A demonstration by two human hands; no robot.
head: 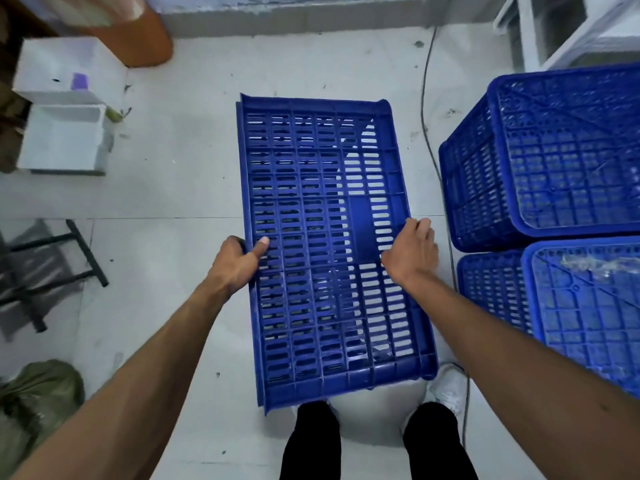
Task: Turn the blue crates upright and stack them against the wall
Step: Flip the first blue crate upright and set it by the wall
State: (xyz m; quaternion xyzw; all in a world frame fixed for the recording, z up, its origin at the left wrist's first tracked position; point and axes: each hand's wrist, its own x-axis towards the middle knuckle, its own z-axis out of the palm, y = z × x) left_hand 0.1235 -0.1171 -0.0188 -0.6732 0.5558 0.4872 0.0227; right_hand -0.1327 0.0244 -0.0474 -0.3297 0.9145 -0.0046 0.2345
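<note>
Three blue slotted plastic crates show here. The middle crate (329, 244) is held above the pale floor (180, 188) in front of the person, one broad slotted face turned up to the camera. The left hand (239, 261) is closed on its left long edge, thumb flat on the slats; the right hand (412, 252) is curled over the right long edge. Two more crates, a far one (554, 150) and a near one (581, 313), sit to the right, bottoms up.
</note>
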